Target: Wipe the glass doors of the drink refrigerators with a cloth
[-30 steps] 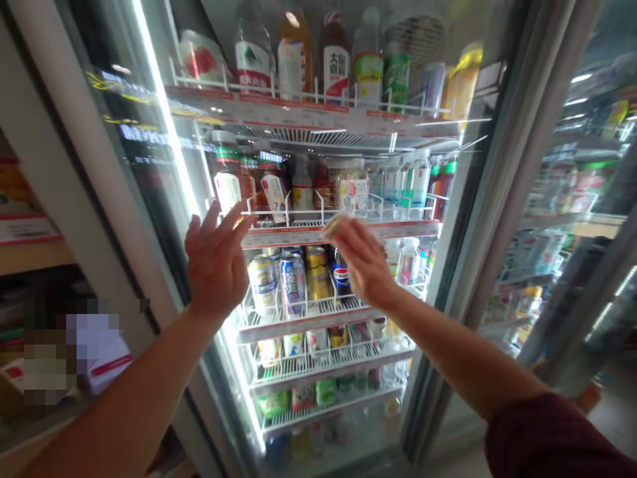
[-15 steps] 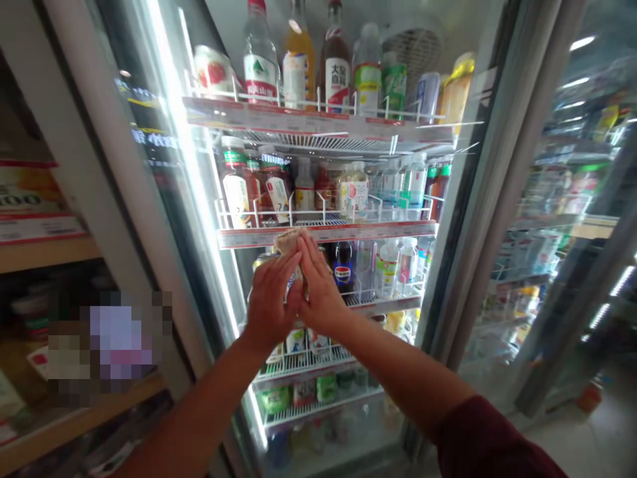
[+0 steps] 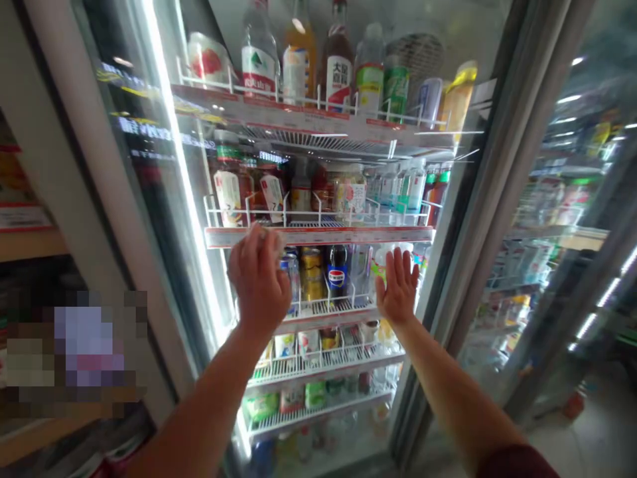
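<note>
My left hand (image 3: 259, 279) is closed around a crumpled pale cloth (image 3: 273, 241), of which only a small part shows past the fingers. It is raised in front of the drinks fridge's glass door (image 3: 308, 30), just below the front edge of the second shelf (image 3: 318, 236). Farther right, my right hand (image 3: 398, 289) is open, its fingers stretched upward and palm toward the glass. Whether either hand touches the glass, I cannot tell. Behind and between the hands are gold cans (image 3: 312, 273) and a dark cola bottle (image 3: 337, 269).
Bottles of juice and soda (image 3: 299, 56) line the top shelf, with more drinks on the shelves below. A bright light strip (image 3: 182, 156) runs down the left side. Metal door frames (image 3: 490, 219) stand at right; a wooden shelf (image 3: 30, 244) is at far left.
My hands, together on the cloth before, have come apart. The left has shifted left with the cloth; the right has let go, opened and moved right. The view has shifted slightly.
</note>
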Demonstrator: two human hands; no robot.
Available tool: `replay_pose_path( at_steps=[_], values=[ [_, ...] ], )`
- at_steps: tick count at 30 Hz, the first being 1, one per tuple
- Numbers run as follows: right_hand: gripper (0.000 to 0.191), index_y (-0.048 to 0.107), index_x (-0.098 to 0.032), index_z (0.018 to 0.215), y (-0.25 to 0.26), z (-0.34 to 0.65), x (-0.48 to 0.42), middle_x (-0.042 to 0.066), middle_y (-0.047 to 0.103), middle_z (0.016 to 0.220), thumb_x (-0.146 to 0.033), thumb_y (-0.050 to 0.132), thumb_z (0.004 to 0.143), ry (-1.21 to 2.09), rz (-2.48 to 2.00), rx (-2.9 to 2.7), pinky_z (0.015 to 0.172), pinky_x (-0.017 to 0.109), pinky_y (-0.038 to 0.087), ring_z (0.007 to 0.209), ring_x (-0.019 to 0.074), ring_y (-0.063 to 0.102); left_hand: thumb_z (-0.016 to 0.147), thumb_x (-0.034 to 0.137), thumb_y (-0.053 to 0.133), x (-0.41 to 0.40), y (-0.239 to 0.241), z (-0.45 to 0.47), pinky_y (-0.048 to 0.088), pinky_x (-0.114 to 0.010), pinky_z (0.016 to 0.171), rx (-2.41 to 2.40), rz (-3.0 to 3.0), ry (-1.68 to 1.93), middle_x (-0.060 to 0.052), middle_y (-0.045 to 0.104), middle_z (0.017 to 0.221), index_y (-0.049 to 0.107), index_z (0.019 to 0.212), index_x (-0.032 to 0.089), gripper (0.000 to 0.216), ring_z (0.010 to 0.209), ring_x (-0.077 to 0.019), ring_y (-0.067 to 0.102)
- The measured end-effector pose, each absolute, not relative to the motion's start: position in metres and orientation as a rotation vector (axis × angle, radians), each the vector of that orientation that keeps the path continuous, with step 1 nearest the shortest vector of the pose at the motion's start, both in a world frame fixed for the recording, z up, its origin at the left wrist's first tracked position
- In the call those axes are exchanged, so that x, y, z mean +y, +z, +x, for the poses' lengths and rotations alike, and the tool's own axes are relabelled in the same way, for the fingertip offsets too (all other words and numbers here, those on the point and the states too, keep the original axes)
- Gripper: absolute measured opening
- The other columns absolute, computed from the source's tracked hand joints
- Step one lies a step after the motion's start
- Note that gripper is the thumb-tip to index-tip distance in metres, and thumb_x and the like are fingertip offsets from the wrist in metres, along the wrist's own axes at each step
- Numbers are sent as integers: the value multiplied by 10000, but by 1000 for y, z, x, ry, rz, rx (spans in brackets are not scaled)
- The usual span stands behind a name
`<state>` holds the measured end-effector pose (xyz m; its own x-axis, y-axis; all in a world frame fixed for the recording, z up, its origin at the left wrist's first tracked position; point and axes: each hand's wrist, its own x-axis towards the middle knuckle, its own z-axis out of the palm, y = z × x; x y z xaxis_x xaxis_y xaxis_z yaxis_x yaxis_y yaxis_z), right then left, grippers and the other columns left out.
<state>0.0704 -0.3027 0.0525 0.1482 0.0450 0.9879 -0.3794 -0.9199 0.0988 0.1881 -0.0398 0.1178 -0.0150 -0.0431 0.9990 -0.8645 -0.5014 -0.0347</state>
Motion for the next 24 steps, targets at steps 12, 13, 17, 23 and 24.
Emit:
replay_pose_path(
  at_steps=[12, 13, 17, 23, 24],
  values=[
    [668, 127, -204, 1614, 54, 68, -298, 103, 316, 1637, -279, 402, 1011, 1871, 2080, -291, 1272, 485, 184, 1559, 229, 173, 1011, 176, 402, -38, 168, 206, 357, -530, 1151, -945, 1538, 1774, -42, 251, 1659, 428, 1498, 205, 489, 1444, -275, 318],
    [669, 127, -207, 1615, 53, 68, -298, 104, 321, 1634, -281, 404, 1010, 1874, 2081, -293, 1270, 491, 191, 1556, 234, 183, 1004, 143, 397, -42, 163, 202, 387, -489, 1137, -1081, 1534, 1789, -52, 331, 1627, 431, 1497, 219, 500, 1427, -247, 359],
    [663, 145, -207, 1613, 52, 69, -299, 119, 363, 1613, -288, 403, 1008, 1874, 2075, -288, 1258, 507, 225, 1545, 251, 223, 982, 90, 440, -53, 153, 193, 481, -335, 995, -1618, 1586, 1793, -4, 586, 1438, 466, 1474, 286, 530, 1316, -175, 501],
    [669, 151, -212, 1613, 52, 68, -300, 120, 395, 1595, -262, 408, 997, 1892, 2047, -263, 1246, 507, 259, 1537, 255, 247, 984, 189, 505, -41, 187, 201, 469, -451, 958, -957, 1652, 1909, -20, 469, 1545, 456, 1481, 229, 501, 1149, -233, 540],
    [669, 154, -213, 1612, 52, 68, -300, 119, 396, 1595, -256, 408, 995, 1897, 2046, -260, 1246, 507, 261, 1536, 255, 248, 989, 178, 491, -43, 186, 199, 481, -423, 944, -1073, 1661, 1907, -24, 486, 1532, 458, 1481, 236, 496, 1132, -216, 557]
  ],
)
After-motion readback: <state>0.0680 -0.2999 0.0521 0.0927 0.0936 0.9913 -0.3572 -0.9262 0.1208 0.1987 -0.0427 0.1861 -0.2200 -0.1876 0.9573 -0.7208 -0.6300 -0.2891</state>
